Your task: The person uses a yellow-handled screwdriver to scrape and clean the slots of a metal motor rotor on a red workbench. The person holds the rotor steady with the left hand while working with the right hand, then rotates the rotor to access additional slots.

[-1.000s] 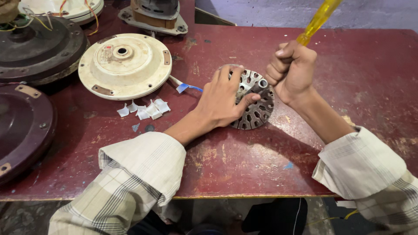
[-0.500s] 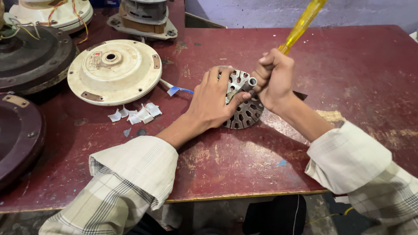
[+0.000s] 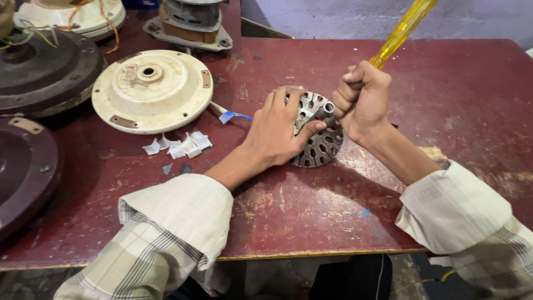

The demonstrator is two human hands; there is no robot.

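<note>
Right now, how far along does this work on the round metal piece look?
Already done: the cream round cover lies apart on the red table. In hand: the left hand pins the slotted metal disc while the right hand grips a yellow-handled tool at its centre. What remains cannot be told.

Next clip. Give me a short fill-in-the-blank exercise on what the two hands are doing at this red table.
1. The left hand presses flat on a round metal ____ full of holes.
2. The right hand is closed in a fist around a tool with a clear ____ handle.
3. The small white scraps lie just in front of the ____ -coloured round cover.

Missing words: disc; yellow; cream
</note>
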